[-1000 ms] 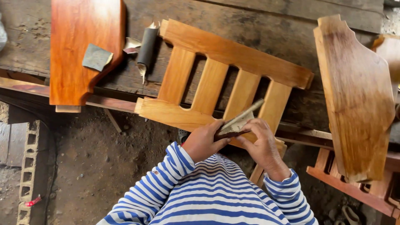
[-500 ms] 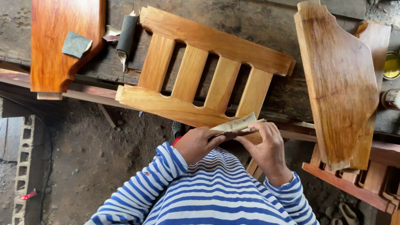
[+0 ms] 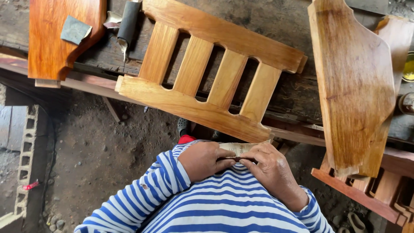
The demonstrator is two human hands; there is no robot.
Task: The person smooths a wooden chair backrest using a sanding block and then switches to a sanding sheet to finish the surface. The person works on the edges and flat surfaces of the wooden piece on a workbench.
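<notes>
Both hands work close to the body, just below the near edge of the bench (image 3: pixel 276 21). The left hand (image 3: pixel 202 159) and the right hand (image 3: pixel 269 170) are pinched together on a pale, creased sheet of sandpaper (image 3: pixel 239 148), thumbs and fingertips closed on its near edge while its far edge stands free toward the slatted wooden frame (image 3: pixel 211 73). That frame lies on the bench with its near rail hanging over the edge, just beyond the hands but not touching them. To fold or tear the sheet well, I judge the fingers should grip close on either side of the crease, press it flat, and keep the gritty face turned outward. On the far left lies a reddish varnished board (image 3: pixel 51 43) with a small grey scrap of sandpaper (image 3: pixel 75 30) on it, and a dark roll of sandpaper (image 3: pixel 128 23) beside it. A large shaped wooden panel (image 3: pixel 351 86) lies to the right.
</notes>
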